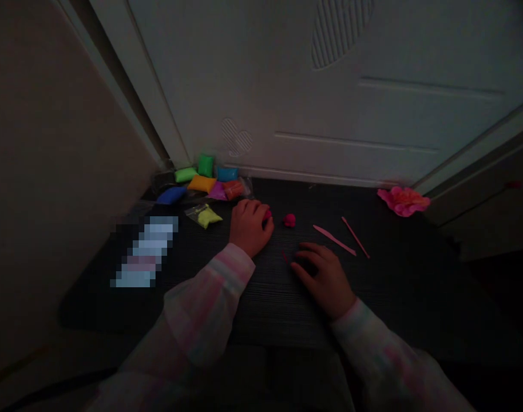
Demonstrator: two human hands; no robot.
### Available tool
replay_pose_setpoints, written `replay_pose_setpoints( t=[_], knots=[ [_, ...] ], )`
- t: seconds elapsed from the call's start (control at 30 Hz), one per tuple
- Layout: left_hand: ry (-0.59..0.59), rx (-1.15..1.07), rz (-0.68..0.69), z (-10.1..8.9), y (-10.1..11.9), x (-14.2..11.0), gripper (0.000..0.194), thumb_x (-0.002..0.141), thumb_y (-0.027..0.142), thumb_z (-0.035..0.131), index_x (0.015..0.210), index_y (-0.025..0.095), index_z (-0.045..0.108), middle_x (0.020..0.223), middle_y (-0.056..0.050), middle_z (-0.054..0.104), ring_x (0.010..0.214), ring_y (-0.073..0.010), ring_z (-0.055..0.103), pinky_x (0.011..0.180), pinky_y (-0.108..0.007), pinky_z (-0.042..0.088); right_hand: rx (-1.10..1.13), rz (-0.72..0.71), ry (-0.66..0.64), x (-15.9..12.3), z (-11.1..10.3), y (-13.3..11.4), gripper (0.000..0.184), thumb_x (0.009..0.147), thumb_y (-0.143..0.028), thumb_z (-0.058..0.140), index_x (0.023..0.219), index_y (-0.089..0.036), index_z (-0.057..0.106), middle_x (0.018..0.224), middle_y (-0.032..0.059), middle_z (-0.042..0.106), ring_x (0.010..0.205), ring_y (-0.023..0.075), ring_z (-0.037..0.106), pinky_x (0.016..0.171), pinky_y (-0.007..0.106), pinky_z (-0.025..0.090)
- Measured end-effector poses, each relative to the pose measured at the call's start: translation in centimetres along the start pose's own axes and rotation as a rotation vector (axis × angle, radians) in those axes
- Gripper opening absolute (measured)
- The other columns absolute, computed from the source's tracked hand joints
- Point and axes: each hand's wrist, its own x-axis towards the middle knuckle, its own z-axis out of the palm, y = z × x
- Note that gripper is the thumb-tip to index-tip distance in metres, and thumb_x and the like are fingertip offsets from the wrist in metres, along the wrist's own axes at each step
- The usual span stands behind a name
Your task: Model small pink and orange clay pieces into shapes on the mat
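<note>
My left hand (250, 228) is curled on the dark table, with a bit of pink modelling clay (267, 215) showing between its fingers; the rest of that piece is hidden. Just to its right sits a small lump of the same pink clay (289, 220). My right hand (324, 276) rests low over the tabletop, thumb and fingers apart, holding nothing that I can see. Close to its fingertips lies a thin pink strand (285, 256). Beyond the right hand are a pink clay knife (334, 240) and a slim pink stick tool (355, 237).
Several coloured clay packets, such as an orange one (202, 183), lie at the back left. A yellow packet (209, 216) is nearer. A blurred-out bright rectangle (152, 246) is on the left, a pink flower (404, 201) at the back right. A white panel (261, 86) rises behind the table.
</note>
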Motion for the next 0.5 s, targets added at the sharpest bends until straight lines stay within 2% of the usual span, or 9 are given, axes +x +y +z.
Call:
replay_pose_setpoints(
  t=[0.17,0.3,0.4,0.5],
  knots=[
    [0.052,-0.034,0.027,0.0,0.0,0.0,0.021,0.074,0.026,0.046,0.088,0.016,0.058,0.092,-0.007,0.057,0.093,-0.0220,0.042,0.082,-0.035,0.033,-0.101,-0.025,-0.022,0.7,0.8,-2.0,0.018,0.070,-0.033,0.054,0.078,-0.018,0.061,0.097,0.0082,0.059,0.093,0.0229,0.050,0.085,0.043,0.035],
    [0.085,-0.071,0.046,-0.1,0.0,-0.1,0.021,0.075,0.025,0.045,0.088,0.016,0.058,0.092,-0.007,0.056,0.094,-0.0214,0.041,0.083,-0.035,0.033,-0.088,-0.005,-0.028,1.1,1.0,-2.5,0.013,0.073,-0.026,0.051,0.077,-0.018,0.061,0.096,0.0064,0.060,0.092,0.0212,0.051,0.085,0.041,0.034],
    [0.098,-0.110,0.036,-0.2,0.1,-0.2,0.021,0.075,0.024,0.045,0.090,0.016,0.058,0.093,-0.007,0.056,0.095,-0.0209,0.042,0.085,-0.036,0.033,-0.016,0.018,-0.040,1.3,0.9,-2.3,0.013,0.074,-0.023,0.050,0.074,-0.020,0.062,0.094,0.0051,0.061,0.092,0.0203,0.052,0.086,0.041,0.034],
    [0.099,-0.196,0.011,-0.6,0.4,-0.2,0.019,0.073,0.024,0.047,0.087,0.018,0.060,0.092,-0.006,0.058,0.096,-0.0206,0.043,0.086,-0.038,0.033,0.156,0.055,-0.033,1.6,0.5,-2.1,0.011,0.072,-0.025,0.052,0.071,-0.020,0.062,0.093,0.0048,0.061,0.090,0.0197,0.053,0.085,0.040,0.035]
  ],
)
